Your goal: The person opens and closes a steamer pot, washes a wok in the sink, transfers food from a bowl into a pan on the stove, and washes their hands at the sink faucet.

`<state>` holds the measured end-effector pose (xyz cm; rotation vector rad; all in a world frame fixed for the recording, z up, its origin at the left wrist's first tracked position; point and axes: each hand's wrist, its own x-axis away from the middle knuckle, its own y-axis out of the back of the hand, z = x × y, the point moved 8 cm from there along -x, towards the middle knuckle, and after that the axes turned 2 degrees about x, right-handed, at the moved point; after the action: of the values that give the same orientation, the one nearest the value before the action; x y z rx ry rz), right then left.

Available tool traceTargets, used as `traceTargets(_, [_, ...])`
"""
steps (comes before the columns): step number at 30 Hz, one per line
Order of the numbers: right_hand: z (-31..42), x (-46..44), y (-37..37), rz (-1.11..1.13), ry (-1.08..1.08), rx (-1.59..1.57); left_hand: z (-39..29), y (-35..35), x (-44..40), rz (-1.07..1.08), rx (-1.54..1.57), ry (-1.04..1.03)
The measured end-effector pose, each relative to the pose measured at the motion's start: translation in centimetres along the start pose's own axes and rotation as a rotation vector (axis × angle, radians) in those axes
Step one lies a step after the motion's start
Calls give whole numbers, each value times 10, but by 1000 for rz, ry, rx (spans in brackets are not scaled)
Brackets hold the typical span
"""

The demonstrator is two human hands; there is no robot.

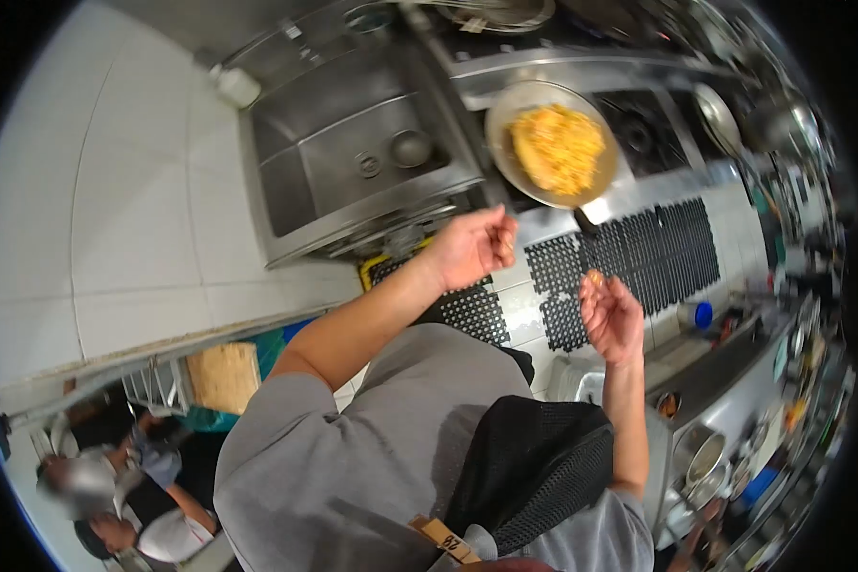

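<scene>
My left hand [472,250] hangs in the air in front of the stove, between the sink and the pan. Its fingers are curled in with the thumb against them; whatever they may hold is hidden. My right hand [612,320] is raised below the pan's handle, palm toward me, fingers loosely bent and apart. No object shows in it, though a small orange gleam sits at a fingertip. Ahead of both hands, a round pan [498,143] rests on the stove, its dark handle pointing toward me. Yellow-orange strips of food [558,148] are heaped inside. Neither hand touches the pan.
A steel sink [296,191] with a small round bowl [411,149] stands at left, a white bottle [236,87] by its corner. Black rubber mats [672,253] cover the tiled floor. At right is a counter with pots [701,453]. Two people [114,505] are at lower left.
</scene>
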<state>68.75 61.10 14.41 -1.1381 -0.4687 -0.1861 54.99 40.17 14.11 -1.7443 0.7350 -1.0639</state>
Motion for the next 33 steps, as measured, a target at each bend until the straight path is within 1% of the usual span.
traceTargets(2, [-18, -65, -72, 106, -101, 63, -71, 26, 45, -3, 50, -170])
traceTargets(4, [-40, -120, -140, 113, -130, 119, -128, 48, 99, -112, 104, -362])
traceTargets(5, [-51, -147, -169, 150, -143, 168, -148, 58, 126, -186, 151, -428])
traceTargets(6, [-67, -173, -197, 201, -197, 211, -163, 67, 146, -184, 157, -446])
traceTargets(8, [-102, -234, -227, 257, -345, 276, -194, 97, 184, -223, 226, -608])
traceTargets(9, [-120, -265, -238, 273, -398, 274, -201, 106, 195, -221, 231, -627])
traceTargets(10, [-138, -295, -246, 292, -451, 274, -208, 120, 207, -270, 256, -690])
traceTargets(11, [-152, -327, -250, 252, -471, 338, -215, 131, 217, -317, 282, -755])
traceTargets(12, [-163, -355, -255, 206, -473, 387, -222, 138, 221, -312, 286, -780])
traceTargets(14, [-186, -419, -265, 185, -520, 411, -225, 156, 228, -382, 374, -859])
traceTargets(15, [-194, -452, -266, 197, -542, 419, -230, 152, 231, -427, 396, -885])
traceTargets(17, [-214, -517, -279, 268, -503, 510, -244, 155, 234, -435, 412, -930])
traceTargets(18, [-224, -540, -288, 280, -515, 498, -250, 155, 238, -435, 434, -948])
traceTargets(20, [-236, -584, -296, 218, -453, 710, -268, 145, 242, -443, 400, -997])
traceTargets(22, [-253, -625, -305, 203, -432, 762, -286, 142, 248, -411, 403, -1069])
traceTargets(24, [-266, -670, -310, 293, -373, 1084, -298, 147, 252, -401, 401, -1100])
traceTargets(25, [-273, -691, -309, 299, -378, 1088, -303, 151, 254, -405, 428, -1108])
traceTargets(27, [-278, -735, -310, 317, -255, 1329, -315, 164, 257, -411, 453, -1118])
traceTargets(28, [-283, -759, -310, 318, -257, 1326, -320, 175, 257, -427, 474, -1107])
traceTargets(30, [-286, -801, -309, 275, -158, 1652, -340, 193, 259, -450, 494, -1083])
traceTargets(31, [-289, -804, -326, 269, -161, 1654, -349, 203, 258, -485, 503, -1055])
traceTargets(33, [-281, -790, -391, 343, 169, 1812, -367, 231, 249, -542, 479, -1024])
